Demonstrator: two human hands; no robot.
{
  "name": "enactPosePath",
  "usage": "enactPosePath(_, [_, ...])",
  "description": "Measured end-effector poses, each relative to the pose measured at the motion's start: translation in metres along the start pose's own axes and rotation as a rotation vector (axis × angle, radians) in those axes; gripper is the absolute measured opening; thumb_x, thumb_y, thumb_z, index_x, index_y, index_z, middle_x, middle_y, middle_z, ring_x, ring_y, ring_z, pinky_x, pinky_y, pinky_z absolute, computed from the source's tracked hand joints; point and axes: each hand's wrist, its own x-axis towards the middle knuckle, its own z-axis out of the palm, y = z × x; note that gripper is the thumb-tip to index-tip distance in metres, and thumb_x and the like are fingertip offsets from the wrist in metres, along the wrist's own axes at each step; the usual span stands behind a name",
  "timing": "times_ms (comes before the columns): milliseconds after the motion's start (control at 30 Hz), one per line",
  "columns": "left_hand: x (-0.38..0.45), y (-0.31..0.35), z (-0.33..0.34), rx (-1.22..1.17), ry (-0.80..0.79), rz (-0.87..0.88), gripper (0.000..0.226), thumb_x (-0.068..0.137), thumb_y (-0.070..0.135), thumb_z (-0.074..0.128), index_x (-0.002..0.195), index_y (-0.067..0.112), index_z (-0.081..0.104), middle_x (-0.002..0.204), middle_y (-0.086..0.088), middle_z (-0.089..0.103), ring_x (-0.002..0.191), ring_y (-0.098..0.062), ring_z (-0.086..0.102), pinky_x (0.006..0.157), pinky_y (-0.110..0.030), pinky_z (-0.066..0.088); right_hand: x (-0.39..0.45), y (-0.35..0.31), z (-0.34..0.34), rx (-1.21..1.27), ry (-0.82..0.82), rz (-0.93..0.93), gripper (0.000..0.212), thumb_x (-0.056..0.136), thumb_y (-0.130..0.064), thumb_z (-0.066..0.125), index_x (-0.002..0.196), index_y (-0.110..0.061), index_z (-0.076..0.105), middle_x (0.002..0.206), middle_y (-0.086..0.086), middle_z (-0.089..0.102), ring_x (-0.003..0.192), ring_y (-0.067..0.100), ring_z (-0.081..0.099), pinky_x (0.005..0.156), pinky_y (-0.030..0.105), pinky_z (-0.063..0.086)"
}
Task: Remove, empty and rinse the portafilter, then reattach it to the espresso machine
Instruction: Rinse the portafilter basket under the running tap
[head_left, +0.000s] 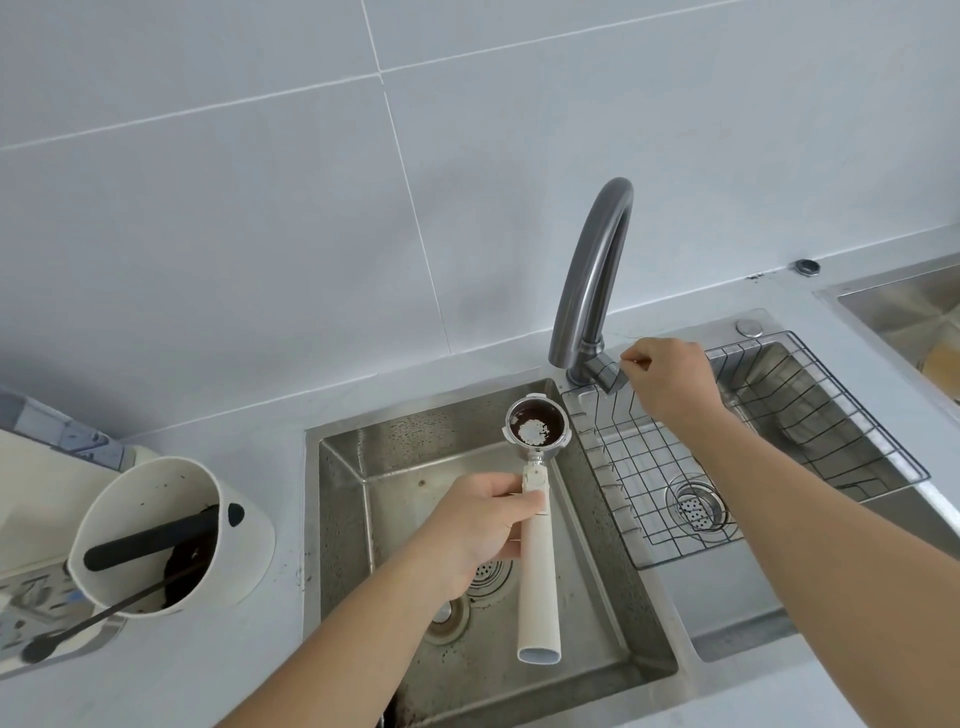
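The portafilter (536, 545) has a long cream handle and a steel basket (536, 427) smeared with dark coffee residue. My left hand (483, 525) grips the upper part of the handle and holds the basket over the left sink basin (467, 665), right below the spout of the grey curved faucet (592, 270). A small white splash sits inside the basket. My right hand (670, 376) rests on the faucet lever (610, 375) at the tap's base, fingers curled around it. The espresso machine is out of view.
A cream knock box (156, 540) with a black bar and dark grounds stands on the counter at left, a dark brush (78, 626) leaning from it. A wire rack (753, 447) sits in the right basin over a drain strainer (696, 506). White tiles back the counter.
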Motion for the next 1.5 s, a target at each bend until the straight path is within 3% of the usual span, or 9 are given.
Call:
enactPosePath(233, [0.006, 0.0, 0.004, 0.02, -0.012, 0.003, 0.011, 0.09, 0.009, 0.064, 0.096, 0.012, 0.072, 0.093, -0.012, 0.073, 0.084, -0.024, 0.07, 0.077, -0.038, 0.06, -0.002, 0.003, 0.002, -0.017, 0.012, -0.035, 0.018, 0.092, -0.012, 0.059, 0.089, -0.005, 0.075, 0.08, 0.011, 0.075, 0.077, 0.029, 0.067, 0.075, 0.043, 0.059])
enactPosePath(433, [0.013, 0.004, 0.0, 0.017, -0.013, 0.008, 0.011, 0.09, 0.01, 0.065, 0.095, 0.015, 0.073, 0.095, -0.012, 0.074, 0.089, -0.027, 0.071, 0.087, -0.048, 0.058, -0.002, 0.005, 0.003, -0.027, 0.028, -0.074, 0.018, 0.092, -0.012, 0.06, 0.087, -0.004, 0.075, 0.078, 0.009, 0.075, 0.075, 0.027, 0.067, 0.073, 0.042, 0.058])
enactPosePath(767, [0.016, 0.008, -0.003, 0.018, -0.026, 0.013, 0.013, 0.09, 0.01, 0.064, 0.099, 0.011, 0.073, 0.099, -0.016, 0.074, 0.088, -0.025, 0.07, 0.084, -0.043, 0.059, -0.007, 0.013, 0.009, -0.006, 0.084, -0.119, 0.015, 0.091, -0.013, 0.063, 0.088, -0.004, 0.074, 0.082, 0.01, 0.074, 0.077, 0.028, 0.066, 0.074, 0.041, 0.057])
enactPosePath(1300, [0.01, 0.012, -0.003, 0.012, -0.045, -0.024, 0.012, 0.091, 0.012, 0.063, 0.097, 0.011, 0.073, 0.084, -0.006, 0.074, 0.084, -0.023, 0.07, 0.089, -0.047, 0.056, -0.011, 0.015, 0.01, 0.028, 0.095, -0.063, 0.016, 0.091, -0.015, 0.064, 0.089, -0.004, 0.074, 0.084, 0.01, 0.074, 0.079, 0.028, 0.065, 0.075, 0.041, 0.056])
enactPosePath(1500, [0.009, 0.016, 0.0, 0.028, -0.045, -0.029, 0.011, 0.092, 0.012, 0.061, 0.096, 0.012, 0.072, 0.091, -0.009, 0.071, 0.085, -0.022, 0.066, 0.088, -0.043, 0.055, -0.011, 0.015, 0.01, 0.035, 0.091, -0.058, 0.015, 0.091, -0.016, 0.065, 0.09, -0.004, 0.074, 0.084, 0.01, 0.074, 0.08, 0.028, 0.066, 0.076, 0.043, 0.057])
